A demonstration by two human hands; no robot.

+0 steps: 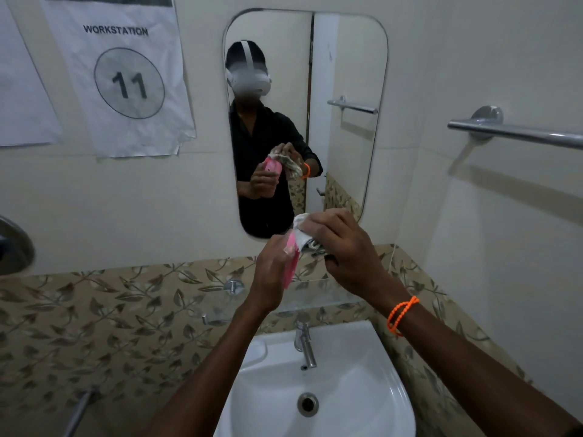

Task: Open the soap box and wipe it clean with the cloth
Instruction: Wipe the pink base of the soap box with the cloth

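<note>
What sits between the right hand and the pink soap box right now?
In the head view, only the cloth: the right hand presses its bunched folds against the pink soap box, which the left hand holds above the sink.

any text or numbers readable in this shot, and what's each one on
"WORKSTATION": printed on the white paper sheet taped to the wall left of the mirror.
"11": inside a circle on the same sheet.
Dark band along that sheet's top edge: its lettering is cut off and too blurred to read.
Second paper at the far left: no text shows.
Pink soap box and cloth: no readable marking.
</note>
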